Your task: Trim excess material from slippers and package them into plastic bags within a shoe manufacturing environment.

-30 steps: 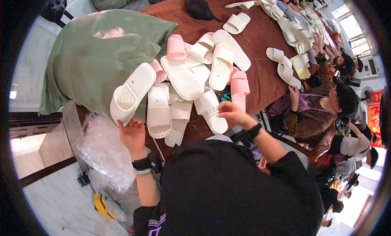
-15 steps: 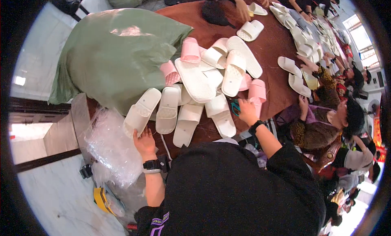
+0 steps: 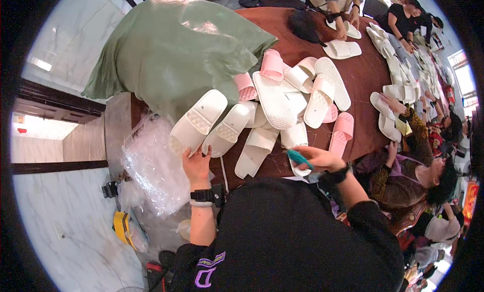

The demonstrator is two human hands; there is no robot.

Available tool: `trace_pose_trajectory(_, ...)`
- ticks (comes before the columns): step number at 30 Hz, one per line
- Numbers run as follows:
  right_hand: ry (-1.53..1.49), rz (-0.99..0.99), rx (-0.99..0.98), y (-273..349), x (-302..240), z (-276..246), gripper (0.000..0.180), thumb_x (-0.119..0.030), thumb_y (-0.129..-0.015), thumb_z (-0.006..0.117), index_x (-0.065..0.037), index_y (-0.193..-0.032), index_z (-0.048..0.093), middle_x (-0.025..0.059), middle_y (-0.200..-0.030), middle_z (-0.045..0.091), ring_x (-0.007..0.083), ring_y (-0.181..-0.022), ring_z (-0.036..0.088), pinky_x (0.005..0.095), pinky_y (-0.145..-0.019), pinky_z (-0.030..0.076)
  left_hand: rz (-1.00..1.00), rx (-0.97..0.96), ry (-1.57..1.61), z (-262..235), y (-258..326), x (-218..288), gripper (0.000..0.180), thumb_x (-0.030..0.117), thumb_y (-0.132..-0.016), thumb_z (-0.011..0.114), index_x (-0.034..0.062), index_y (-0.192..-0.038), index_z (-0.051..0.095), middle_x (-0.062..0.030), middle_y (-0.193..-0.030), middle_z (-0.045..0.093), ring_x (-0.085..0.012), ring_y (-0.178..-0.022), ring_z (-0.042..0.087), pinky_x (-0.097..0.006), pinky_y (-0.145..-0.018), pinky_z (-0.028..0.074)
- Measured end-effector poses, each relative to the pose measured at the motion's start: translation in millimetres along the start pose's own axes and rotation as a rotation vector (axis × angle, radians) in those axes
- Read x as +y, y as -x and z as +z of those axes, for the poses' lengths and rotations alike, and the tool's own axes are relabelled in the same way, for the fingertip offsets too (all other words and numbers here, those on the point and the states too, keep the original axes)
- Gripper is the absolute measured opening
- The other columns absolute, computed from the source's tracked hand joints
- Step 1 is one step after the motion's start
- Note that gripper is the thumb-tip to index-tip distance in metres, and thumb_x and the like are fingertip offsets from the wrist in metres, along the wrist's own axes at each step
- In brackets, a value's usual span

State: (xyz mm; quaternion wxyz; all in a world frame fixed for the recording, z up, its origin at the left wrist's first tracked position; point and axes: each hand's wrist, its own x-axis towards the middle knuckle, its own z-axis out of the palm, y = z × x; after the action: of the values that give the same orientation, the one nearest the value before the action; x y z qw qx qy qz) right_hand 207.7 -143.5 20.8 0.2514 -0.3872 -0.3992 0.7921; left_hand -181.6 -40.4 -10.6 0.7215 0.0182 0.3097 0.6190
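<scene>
My left hand (image 3: 195, 166) grips the near end of a white slipper (image 3: 194, 133), which is tilted up slightly. Its fingertips also meet a second white slipper (image 3: 228, 132) beside it. In my right hand (image 3: 325, 158) are teal-handled scissors (image 3: 301, 159); blur and fingers hide the blades. That hand hovers over the near end of a white slipper (image 3: 294, 134), with a pink slipper (image 3: 342, 133) to its right. Beyond my hands lies a loose pile of white and pink slippers, among them a white one sole up (image 3: 275, 103).
A large green sack (image 3: 176, 55) fills the far left of the brown-covered table (image 3: 360, 85). Clear plastic wrap (image 3: 156, 166) bunches at the left edge. A co-worker's hands (image 3: 348, 24) handle slippers at the far side; another person (image 3: 408, 166) sits to the right by two white slippers.
The whole view has shifted, moving the scene rightward. The slipper at my left hand has tilted up. My right hand has turned, bringing the scissors nearer to me.
</scene>
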Motion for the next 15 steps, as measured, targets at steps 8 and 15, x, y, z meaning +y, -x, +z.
trace_pose_trajectory(8,-0.846,0.081,-0.529,-173.1,-4.3,63.7,0.046,-0.058,-0.088,0.043,-0.014,-0.094,0.052,0.0036,-0.085,0.052,0.0159,-0.075,0.05,0.0293,-0.064,0.041,-0.037,-0.032,0.025,14.0,4.0,0.1,0.029,0.019,-0.082,0.052,0.0102,-0.11,0.051,-0.0059,-0.11,0.057,-0.0205,-0.109,0.048,-0.054,-0.095,0.033)
trace_pose_trajectory(15,-0.618,0.023,0.008,-210.2,11.0,53.1,0.037,-0.047,-0.087,0.056,-0.012,-0.098,0.051,-0.0012,-0.073,0.05,0.0095,-0.059,0.046,0.0223,-0.052,0.037,0.094,-0.04,0.177,7.0,18.1,22.1,0.034,0.024,-0.083,0.051,0.0107,-0.115,0.049,-0.0054,-0.115,0.054,-0.0194,-0.114,0.044,-0.054,-0.098,0.03)
